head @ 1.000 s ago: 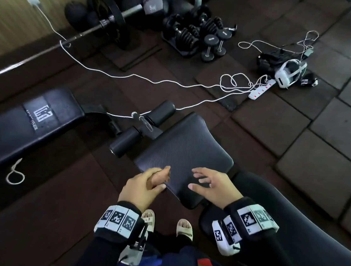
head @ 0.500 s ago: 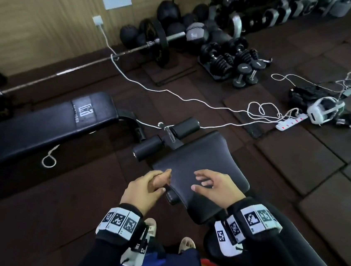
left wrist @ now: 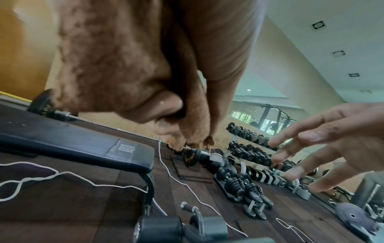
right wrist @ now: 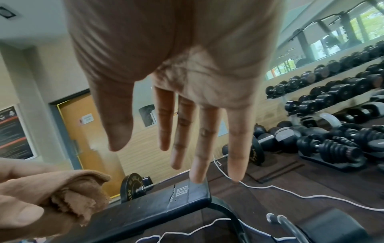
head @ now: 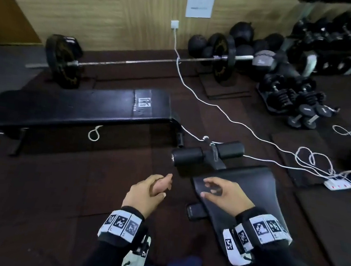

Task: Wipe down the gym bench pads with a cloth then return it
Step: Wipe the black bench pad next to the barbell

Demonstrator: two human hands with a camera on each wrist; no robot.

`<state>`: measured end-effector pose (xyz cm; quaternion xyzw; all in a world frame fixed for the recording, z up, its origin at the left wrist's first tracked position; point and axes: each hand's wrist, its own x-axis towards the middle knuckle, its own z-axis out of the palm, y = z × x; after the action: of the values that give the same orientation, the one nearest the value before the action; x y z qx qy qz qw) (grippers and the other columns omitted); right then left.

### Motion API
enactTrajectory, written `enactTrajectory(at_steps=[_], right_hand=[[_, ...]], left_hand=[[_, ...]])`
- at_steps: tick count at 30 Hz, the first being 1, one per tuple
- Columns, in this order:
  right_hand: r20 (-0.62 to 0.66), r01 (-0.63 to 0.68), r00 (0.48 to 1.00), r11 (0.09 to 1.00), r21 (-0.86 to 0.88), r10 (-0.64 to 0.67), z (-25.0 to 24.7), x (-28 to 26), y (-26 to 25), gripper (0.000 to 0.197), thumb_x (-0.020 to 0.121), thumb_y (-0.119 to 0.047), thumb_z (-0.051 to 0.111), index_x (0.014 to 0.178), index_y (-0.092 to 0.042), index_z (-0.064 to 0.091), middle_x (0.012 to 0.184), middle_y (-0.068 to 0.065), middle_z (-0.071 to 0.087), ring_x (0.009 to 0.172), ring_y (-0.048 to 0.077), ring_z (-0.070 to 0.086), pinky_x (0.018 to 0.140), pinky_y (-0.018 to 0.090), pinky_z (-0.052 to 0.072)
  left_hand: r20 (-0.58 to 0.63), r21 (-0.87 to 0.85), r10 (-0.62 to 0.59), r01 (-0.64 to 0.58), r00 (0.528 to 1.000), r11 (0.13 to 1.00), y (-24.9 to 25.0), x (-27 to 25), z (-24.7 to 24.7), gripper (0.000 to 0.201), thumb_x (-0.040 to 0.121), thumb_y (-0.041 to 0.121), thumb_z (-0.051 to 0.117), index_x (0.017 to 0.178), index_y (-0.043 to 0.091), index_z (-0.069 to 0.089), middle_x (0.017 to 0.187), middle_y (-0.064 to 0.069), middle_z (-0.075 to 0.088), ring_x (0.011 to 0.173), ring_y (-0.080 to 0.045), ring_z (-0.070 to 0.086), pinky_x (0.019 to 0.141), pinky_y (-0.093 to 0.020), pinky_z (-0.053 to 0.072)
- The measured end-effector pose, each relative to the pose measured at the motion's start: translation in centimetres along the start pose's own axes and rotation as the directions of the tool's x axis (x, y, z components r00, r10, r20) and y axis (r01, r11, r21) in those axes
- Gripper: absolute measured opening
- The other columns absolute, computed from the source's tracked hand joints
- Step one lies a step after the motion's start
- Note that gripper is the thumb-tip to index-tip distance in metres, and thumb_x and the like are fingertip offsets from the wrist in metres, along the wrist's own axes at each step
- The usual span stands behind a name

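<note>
Fingers [head: 166, 180] of the left hand [head: 146, 192] are seen curled round the tan cloth [head: 160, 187], left of the seat pad [head: 249, 184].
Head view: right hand [head: 226, 195] held spread over that pad. Left wrist view: cloth [left wrist: 124, 57] gripped, bunched. Right wrist view: right fingers [right wrist: 203, 148] straight, parted; cloth [right wrist: 79, 195] seen left of them.

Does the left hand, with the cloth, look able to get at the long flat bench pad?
Probably yes: the left hand grips the cloth, and only open floor lies between it and the flat bench pad.
</note>
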<state>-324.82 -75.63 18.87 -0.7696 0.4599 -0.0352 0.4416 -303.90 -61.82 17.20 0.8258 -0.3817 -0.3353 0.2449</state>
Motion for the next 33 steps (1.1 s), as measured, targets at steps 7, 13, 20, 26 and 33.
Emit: enactTrajectory(at_steps=[7, 13, 20, 26, 33], right_hand=[[0.110, 0.021, 0.994, 0.997, -0.069, -0.014, 7.0, 7.4, -8.1, 0.040, 0.077, -0.026, 0.076, 0.114, -0.020, 0.064, 0.096, -0.008, 0.064, 0.079, 0.007, 0.058, 0.083, 0.017, 0.046], [0.143, 0.022, 0.990, 0.999, -0.044, -0.016, 13.0, 12.4, -14.2, 0.035, 0.079, -0.025, 0.074, 0.112, -0.022, 0.064, 0.094, -0.010, 0.061, 0.079, 0.004, 0.055, 0.072, 0.004, 0.041], [0.162, 0.014, 0.987, 0.999, -0.051, -0.006, 15.0, 16.8, -17.2, 0.031, 0.080, -0.023, 0.072, 0.110, -0.021, 0.066, 0.093, -0.010, 0.062, 0.074, -0.002, 0.054, 0.071, 0.001, 0.040], [0.136, -0.033, 0.990, 0.999, -0.013, 0.035, 14.0, 23.0, -17.5, 0.022, 0.086, -0.028, 0.065, 0.106, -0.021, 0.068, 0.085, -0.013, 0.065, 0.071, -0.008, 0.056, 0.068, -0.002, 0.036], [0.264, -0.161, 0.953, 0.986, 0.031, 0.148, 13.5, 33.5, -19.5, 0.042, 0.095, -0.048, 0.038, 0.092, -0.021, 0.070, 0.091, -0.004, 0.072, 0.092, 0.012, 0.065, 0.091, 0.027, 0.046]], left_hand=[[-0.033, 0.055, -0.078, 0.079, 0.996, 0.995, -6.8, 4.4, -10.1, 0.047, 0.077, 0.037, 0.066, 0.121, 0.046, 0.052, 0.109, 0.008, 0.064, 0.102, -0.016, 0.059, 0.087, -0.031, 0.048], [-0.065, 0.065, -0.058, 0.062, 0.996, 0.996, -11.4, 7.6, -16.7, 0.048, 0.080, 0.036, 0.064, 0.125, 0.044, 0.049, 0.111, 0.007, 0.063, 0.102, -0.015, 0.059, 0.084, -0.028, 0.047], [-0.056, -0.027, -0.056, 0.054, 0.997, 0.998, -13.3, 12.3, -19.1, 0.050, 0.081, 0.028, 0.065, 0.128, 0.037, 0.049, 0.115, 0.003, 0.062, 0.106, -0.018, 0.058, 0.092, -0.033, 0.046], [0.032, -0.076, -0.031, 0.033, 0.999, 0.997, -11.7, 18.6, -18.7, 0.056, 0.083, 0.018, 0.061, 0.135, 0.024, 0.038, 0.129, 0.000, 0.055, 0.117, -0.020, 0.052, 0.095, -0.024, 0.037], [0.122, -0.124, 0.038, -0.022, 0.992, 0.992, -7.7, 27.8, -18.7, 0.060, 0.082, 0.014, 0.063, 0.136, 0.016, 0.036, 0.131, -0.002, 0.053, 0.118, -0.019, 0.051, 0.085, -0.009, 0.030]])
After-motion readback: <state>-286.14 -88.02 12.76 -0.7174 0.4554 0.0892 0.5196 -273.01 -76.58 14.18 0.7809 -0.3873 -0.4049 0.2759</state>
